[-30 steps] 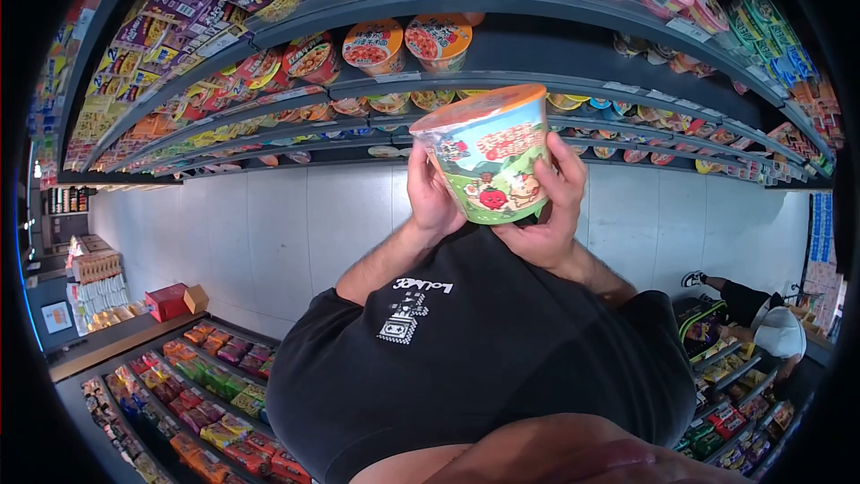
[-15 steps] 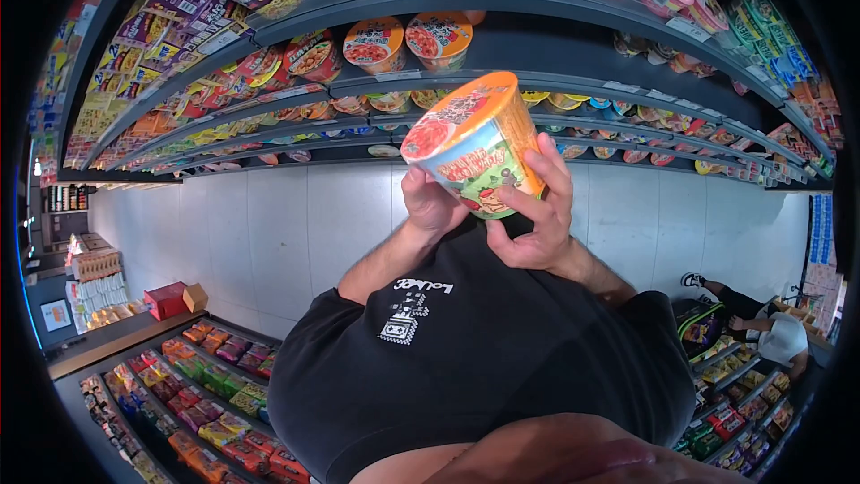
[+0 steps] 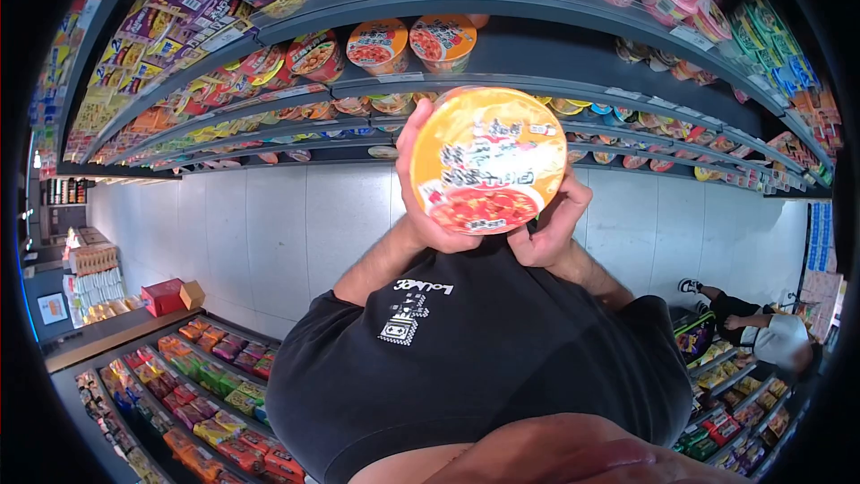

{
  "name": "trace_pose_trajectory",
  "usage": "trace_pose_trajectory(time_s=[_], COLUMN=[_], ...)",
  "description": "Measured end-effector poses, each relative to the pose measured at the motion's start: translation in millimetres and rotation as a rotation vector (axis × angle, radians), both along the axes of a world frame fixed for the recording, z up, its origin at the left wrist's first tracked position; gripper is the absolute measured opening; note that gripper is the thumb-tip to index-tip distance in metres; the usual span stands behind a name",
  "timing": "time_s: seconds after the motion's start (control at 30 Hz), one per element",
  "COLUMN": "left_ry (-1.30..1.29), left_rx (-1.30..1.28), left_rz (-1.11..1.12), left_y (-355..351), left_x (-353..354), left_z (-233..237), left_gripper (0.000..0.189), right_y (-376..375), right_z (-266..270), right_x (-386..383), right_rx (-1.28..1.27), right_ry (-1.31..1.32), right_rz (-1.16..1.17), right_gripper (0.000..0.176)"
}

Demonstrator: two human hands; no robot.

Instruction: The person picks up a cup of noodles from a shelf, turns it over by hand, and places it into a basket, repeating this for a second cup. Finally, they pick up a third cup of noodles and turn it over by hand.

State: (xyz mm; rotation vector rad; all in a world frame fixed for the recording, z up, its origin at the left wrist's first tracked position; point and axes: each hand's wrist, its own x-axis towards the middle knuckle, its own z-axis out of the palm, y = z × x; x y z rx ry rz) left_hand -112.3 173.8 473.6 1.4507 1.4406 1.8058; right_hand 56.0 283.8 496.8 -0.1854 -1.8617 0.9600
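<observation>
A big round instant noodle cup (image 3: 488, 157) is held between my two hands above my chest, its orange lid with a picture of red noodles turned up toward the camera. My left hand (image 3: 417, 206) wraps round the cup's left side, with fingers along the rim. On the lower right, my right hand (image 3: 557, 222) grips the side with bent fingers, partly hidden behind the cup. Two cups with similar orange lids, one (image 3: 377, 45) beside the other (image 3: 443, 41), stand on the shelf ahead.
Shelves (image 3: 573, 63) of noodle cups and packets curve across the front. Behind me are racks of colourful packets (image 3: 215, 376). A red box (image 3: 164, 298) rests on a counter at the left. Another person (image 3: 778, 339) is low down at the right, near a dark bag (image 3: 696, 337).
The cup has turned so that its lid faces the camera instead of its printed side. My left hand has moved up along its side, and my right hand's fingers have shifted behind it.
</observation>
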Motion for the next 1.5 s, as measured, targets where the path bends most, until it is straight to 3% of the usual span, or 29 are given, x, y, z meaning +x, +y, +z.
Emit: trace_pose_trajectory(time_s=[0.07,0.17,0.33,0.4,0.47,0.53,0.57,0.63,0.73,0.8,0.87,0.9,0.93,1.0,1.1,1.13,1.27,1.3,1.43,1.5], left_ry=[0.247,0.327,0.339,0.392,0.410,0.399,0.307,0.050,0.047,0.113,0.037,-0.003,0.120,0.075,-0.183,-0.201,0.080,0.145,0.278,0.330], left_rx=[0.315,0.459,0.399,0.354,0.195,0.135,0.104,0.123,0.085,0.026,-0.237,-0.328,-0.399,-0.633,-0.782,-0.840,-1.086,-1.153,-1.394,-1.486], left_rz=[0.149,0.156,0.146,0.137,0.086,0.054,-0.034,-0.209,-0.187,-0.081,0.124,0.168,0.175,0.093,0.063,0.048,0.001,-0.016,-0.076,-0.092], left_y=[24,33,34,34,34,32,30,31,34,34,35,36,36,34,25,19,-19,-31,-81,-103], left_x=[-2,-2,-5,-11,-16,-18,-19,-16,-13,-9,-9,-12,-21,-39,-55,-60,-75,-78,-96,-105], left_z=[32,37,37,37,32,32,29,25,11,10,-14,-24,-25,-62,-132,-151,-209,-225,-270,-288], left_gripper=[0.122,0.119,0.120,0.122,0.109,0.101,0.101,0.102,0.104,0.096,0.082,0.068,0.063,0.060,0.059,0.060,0.063,0.064,0.065,0.065], right_y=[-7,-8,-8,-12,-6,1,6,7,11,10,13,18,26,28,25,21,-5,-15,-43,-54], right_z=[-9,-5,-7,2,4,8,13,3,-7,-9,-13,-35,-67,-110,-219,-241,-360,-362,-422,-464], right_x=[2,3,1,-7,-10,-15,-19,-18,-20,-20,-27,-32,-36,-39,-28,-21,33,41,90,113], right_rx=[-0.220,-0.232,-0.354,-0.807,-0.779,-0.613,-0.554,-0.516,-0.423,-0.471,-0.320,-0.356,-0.405,-0.932,-1.565,-1.641,-1.707,-1.705,-1.701,-1.555], right_ry=[0.093,0.036,0.081,0.405,0.384,0.253,0.266,0.272,0.264,-0.021,-0.310,-0.379,-0.357,-0.347,-0.243,-0.273,-0.421,-0.461,-0.414,-0.403], right_rz=[0.072,0.047,0.132,0.311,0.311,0.144,0.128,0.122,0.111,-0.014,-0.176,-0.205,-0.188,-0.027,-0.060,-0.170,-0.609,-0.718,-0.860,-0.858], right_gripper=[0.067,0.076,0.083,0.086,0.080,0.070,0.062,0.064,0.075,0.084,0.079,0.073,0.061,0.050,0.045,0.043,0.041,0.043,0.044,0.046])
